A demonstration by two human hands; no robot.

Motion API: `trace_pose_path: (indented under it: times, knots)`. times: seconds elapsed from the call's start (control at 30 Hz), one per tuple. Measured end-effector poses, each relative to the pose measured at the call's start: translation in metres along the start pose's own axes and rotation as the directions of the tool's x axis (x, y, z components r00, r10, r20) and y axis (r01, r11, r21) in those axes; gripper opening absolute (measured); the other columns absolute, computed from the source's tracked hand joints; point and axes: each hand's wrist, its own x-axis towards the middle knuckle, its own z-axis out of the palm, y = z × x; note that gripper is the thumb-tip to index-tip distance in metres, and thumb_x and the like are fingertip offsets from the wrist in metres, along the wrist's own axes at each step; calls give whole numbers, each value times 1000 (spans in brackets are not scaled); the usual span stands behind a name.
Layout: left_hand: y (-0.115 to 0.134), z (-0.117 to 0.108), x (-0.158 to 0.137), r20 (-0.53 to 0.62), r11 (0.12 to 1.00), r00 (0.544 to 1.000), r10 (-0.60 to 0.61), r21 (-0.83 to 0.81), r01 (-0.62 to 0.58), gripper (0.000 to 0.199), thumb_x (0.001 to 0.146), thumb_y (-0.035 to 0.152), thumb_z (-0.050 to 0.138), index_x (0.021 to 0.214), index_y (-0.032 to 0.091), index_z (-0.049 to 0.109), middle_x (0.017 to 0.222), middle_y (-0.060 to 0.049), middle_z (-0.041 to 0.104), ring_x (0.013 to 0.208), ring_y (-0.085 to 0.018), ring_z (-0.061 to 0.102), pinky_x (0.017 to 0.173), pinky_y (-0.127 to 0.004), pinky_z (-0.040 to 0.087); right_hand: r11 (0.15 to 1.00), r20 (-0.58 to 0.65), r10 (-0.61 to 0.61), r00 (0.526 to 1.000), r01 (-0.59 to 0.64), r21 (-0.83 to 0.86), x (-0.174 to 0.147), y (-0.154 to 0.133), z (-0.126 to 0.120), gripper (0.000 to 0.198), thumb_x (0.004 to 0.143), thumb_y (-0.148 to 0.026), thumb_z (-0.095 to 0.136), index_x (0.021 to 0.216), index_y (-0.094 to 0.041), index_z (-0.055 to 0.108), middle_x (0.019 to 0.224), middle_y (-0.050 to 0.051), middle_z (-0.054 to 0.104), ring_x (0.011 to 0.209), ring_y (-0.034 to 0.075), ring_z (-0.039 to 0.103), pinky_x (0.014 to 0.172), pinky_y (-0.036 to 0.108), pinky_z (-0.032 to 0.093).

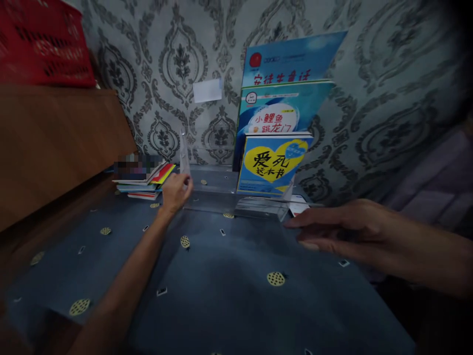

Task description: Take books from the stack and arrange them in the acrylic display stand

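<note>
A clear plastic book rack (207, 201) stands on the cloth-covered table close to the wall. My left hand (176, 191) is closed at its upright left side panel, fingers curled around the edge. On the rack's right half, three books lean in tiers: a blue one with a yellow heart (275, 165) in front, a teal one (288, 103) behind it, and a taller blue one (295, 56) at the back. My right hand (340, 227) is by the rack's front right corner, thumb and fingers apart, with nothing visible between them.
A stack of books (142, 177) lies left of the rack. A brown wooden cabinet (62, 148) with a red plastic basket (44, 44) on top borders the left. The dark blue tablecloth (221, 296) has a pineapple pattern. A white card (207, 91) is on the patterned wall.
</note>
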Motion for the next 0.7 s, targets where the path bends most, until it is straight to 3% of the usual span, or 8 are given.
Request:
trace_pose_path:
  times: [0.07, 0.13, 0.2, 0.3, 0.47, 0.6, 0.7]
  knots:
    - [-27, -7, 7, -98, 981, 978, -183, 48, 188, 34, 99, 29, 34, 108, 17, 65, 110, -14, 69, 108, -27, 60, 97, -38, 44, 996, 156, 10, 988, -24, 87, 1, -4, 3, 32, 90, -65, 60, 107, -43, 76, 74, 1, 77, 63, 18, 72, 55, 27, 57]
    - [-52, -12, 11, -125, 939, 941, -315, 100, 328, 38, 97, 30, 36, 121, 14, 61, 126, -19, 65, 122, -32, 56, 105, -44, 41, 995, 243, 16, 970, -40, 93, 3, -8, 12, 30, 93, -58, 60, 113, -42, 74, 78, 3, 77, 66, 20, 72, 58, 31, 57]
    - [-75, -17, 14, -97, 909, 924, -371, 168, 382, 50, 95, 36, 41, 136, 11, 53, 147, -23, 53, 139, -37, 44, 114, -54, 33, 1000, 313, -5, 950, -3, 23, 8, -13, 27, 27, 94, -52, 60, 111, -38, 74, 81, 4, 76, 68, 21, 71, 62, 34, 55]
    - [-104, -23, 18, 31, 889, 919, -393, 270, 371, 70, 95, 50, 44, 150, 7, 39, 163, -25, 34, 154, -40, 23, 119, -66, 19, 993, 419, -29, 907, 75, -93, 19, -23, 58, 21, 94, -43, 63, 108, -31, 74, 90, 5, 74, 80, 22, 68, 72, 34, 50]
    - [-132, -33, 23, 266, 888, 873, -408, 336, 313, 80, 94, 63, 42, 151, 7, 38, 153, -31, 46, 148, -44, 35, 113, -78, 15, 982, 569, -27, 822, 127, -137, 33, -36, 98, 22, 92, -35, 69, 112, -24, 70, 96, 5, 70, 93, 23, 64, 78, 33, 48]
    - [-134, -39, 11, 273, 898, 888, -371, 347, 269, 76, 95, 62, 42, 151, 11, 37, 151, -30, 49, 142, -45, 43, 110, -81, 17, 977, 570, -68, 819, 169, -128, 33, -32, 108, 19, 92, -32, 69, 110, -23, 68, 93, 4, 67, 92, 22, 62, 81, 33, 48]
    - [-133, -43, -4, 270, 912, 911, -310, 355, 205, 64, 97, 51, 43, 150, 14, 38, 150, -27, 51, 142, -42, 44, 111, -80, 19, 977, 544, -95, 833, 183, -110, 32, -26, 110, 19, 93, -32, 68, 110, -24, 68, 95, 4, 66, 91, 21, 61, 81, 32, 48]
